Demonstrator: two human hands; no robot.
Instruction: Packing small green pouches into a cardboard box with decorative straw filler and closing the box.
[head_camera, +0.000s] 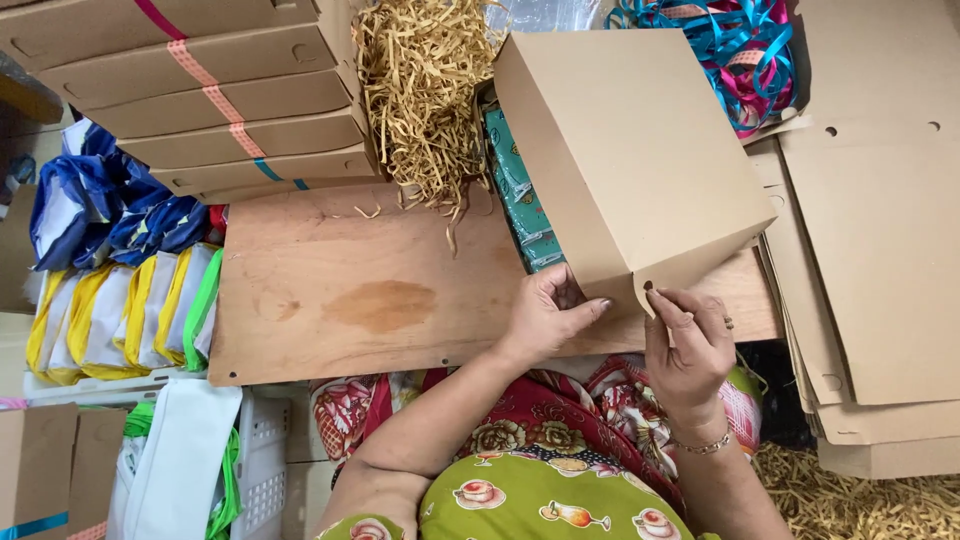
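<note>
Bright, even overhead light; soft shadows under both hands; sharp focus throughout; no glare; slight edge distortion.

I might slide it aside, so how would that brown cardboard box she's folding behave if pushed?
The cardboard box is probably light and thin-walled, so it would flex. Tilted on its edge, steadied by the left hand and right hand, it likely tips.

- Your work surface is a bare plywood board (400, 290), stained dark near its middle.
- A brown cardboard box (640, 160) rests tilted on its right part.
- A teal patterned packet (518, 195) lies against that box.
- Shredded paper straw (425, 90) spills over the far edge.
</note>
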